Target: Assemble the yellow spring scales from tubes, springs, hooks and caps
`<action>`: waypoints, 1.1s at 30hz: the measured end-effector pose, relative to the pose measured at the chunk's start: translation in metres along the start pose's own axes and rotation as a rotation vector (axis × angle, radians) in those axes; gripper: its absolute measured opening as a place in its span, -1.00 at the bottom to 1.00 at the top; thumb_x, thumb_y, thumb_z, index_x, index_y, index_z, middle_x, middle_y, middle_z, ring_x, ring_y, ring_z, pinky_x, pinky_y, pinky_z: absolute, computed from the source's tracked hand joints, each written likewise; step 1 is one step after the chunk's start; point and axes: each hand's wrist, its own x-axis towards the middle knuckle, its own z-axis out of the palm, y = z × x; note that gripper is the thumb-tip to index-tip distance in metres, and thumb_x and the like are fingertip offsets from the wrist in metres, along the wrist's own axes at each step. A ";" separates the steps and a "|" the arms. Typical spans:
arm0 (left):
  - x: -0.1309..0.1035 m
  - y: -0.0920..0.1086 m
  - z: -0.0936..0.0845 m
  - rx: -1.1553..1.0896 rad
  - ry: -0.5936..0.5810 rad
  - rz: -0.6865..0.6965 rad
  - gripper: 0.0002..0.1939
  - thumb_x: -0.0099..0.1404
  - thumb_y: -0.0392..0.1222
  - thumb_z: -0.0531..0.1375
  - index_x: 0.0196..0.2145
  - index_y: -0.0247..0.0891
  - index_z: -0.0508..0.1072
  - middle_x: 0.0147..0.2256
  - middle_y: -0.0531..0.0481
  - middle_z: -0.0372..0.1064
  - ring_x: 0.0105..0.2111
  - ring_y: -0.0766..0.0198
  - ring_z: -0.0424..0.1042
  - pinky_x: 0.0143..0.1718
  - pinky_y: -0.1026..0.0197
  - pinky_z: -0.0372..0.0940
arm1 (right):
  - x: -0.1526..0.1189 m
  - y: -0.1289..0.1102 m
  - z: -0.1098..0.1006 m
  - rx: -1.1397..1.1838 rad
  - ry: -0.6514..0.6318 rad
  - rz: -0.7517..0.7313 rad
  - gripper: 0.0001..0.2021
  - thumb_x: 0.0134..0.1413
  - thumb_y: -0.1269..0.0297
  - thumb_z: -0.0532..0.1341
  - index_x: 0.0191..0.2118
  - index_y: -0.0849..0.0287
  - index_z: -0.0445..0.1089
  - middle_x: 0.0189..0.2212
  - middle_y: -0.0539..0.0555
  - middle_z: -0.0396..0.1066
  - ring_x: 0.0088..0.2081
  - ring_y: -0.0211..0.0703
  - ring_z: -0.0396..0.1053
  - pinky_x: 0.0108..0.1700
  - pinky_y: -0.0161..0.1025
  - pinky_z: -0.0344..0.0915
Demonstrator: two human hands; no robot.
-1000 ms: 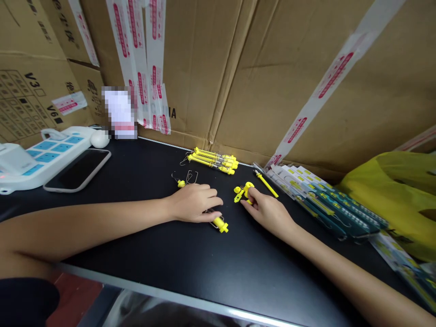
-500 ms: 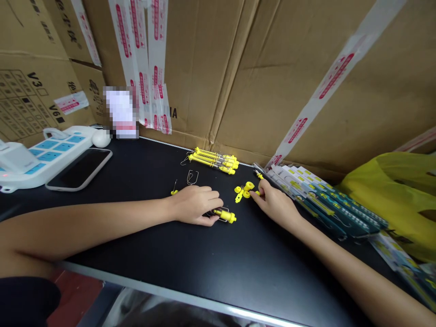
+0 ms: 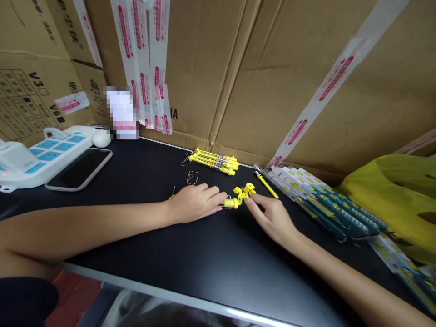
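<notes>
My left hand [image 3: 195, 203] is closed around a yellow cylindrical plastic piece [image 3: 230, 204] with metal wire along it; the fingers hide its left part. At the right, my right hand [image 3: 270, 218] has its thumb and index finger together at the edge of a cluster of small yellow plastic parts [image 3: 250, 187], seemingly pinching one. Behind that hand lies a slim yellow rod [image 3: 268, 185] with a metal tip. A bent wire clip [image 3: 192, 177] rests beyond the left hand, and a thin wire hook [image 3: 173, 192] shows beside the left wrist.
Several assembled yellow hooked tools [image 3: 213, 161] lie by the cardboard wall [image 3: 272, 91]. Printed packages [image 3: 316, 200] are stacked at right beside a yellow bag [image 3: 384, 200]. A phone [image 3: 80, 169] and a white power strip [image 3: 51, 156] occupy the black table's left side.
My left hand has lifted slightly away from me with the yellow cylindrical piece. My right hand has left the slim rod, now lying on the table, and moved left to the small parts.
</notes>
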 end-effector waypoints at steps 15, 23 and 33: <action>0.000 0.009 0.001 -0.029 0.036 -0.053 -0.76 0.43 -0.18 -0.16 -0.01 -0.29 0.10 -0.30 0.02 0.33 -0.39 0.31 0.43 -0.52 0.29 0.20 | -0.007 -0.030 0.037 0.682 0.021 0.070 -0.70 0.12 0.12 0.16 -0.49 0.23 0.39 -0.75 -0.11 0.16 -0.68 -0.37 0.09 -0.60 -0.38 0.08; -0.001 0.007 -0.003 -0.008 -0.011 -0.014 -0.71 0.43 -0.04 -0.17 -0.05 -0.23 0.17 -0.39 0.07 0.32 -0.48 0.29 0.42 -0.61 0.28 0.14 | -0.016 -0.025 0.039 0.079 0.220 -0.493 -0.85 0.18 0.41 0.12 -0.29 0.22 0.45 -0.48 0.10 0.47 -0.45 -0.21 0.41 -0.37 -0.31 0.32; -0.001 0.008 -0.002 -0.019 -0.075 -0.031 -0.73 0.42 -0.06 -0.14 -0.10 -0.21 0.24 -0.42 0.07 0.32 -0.53 0.31 0.41 -0.66 0.31 0.04 | -0.015 -0.024 0.036 -0.195 0.202 -0.580 -0.83 0.20 0.42 0.08 -0.34 0.23 0.39 -0.52 0.08 0.44 -0.49 -0.24 0.36 -0.40 -0.32 0.25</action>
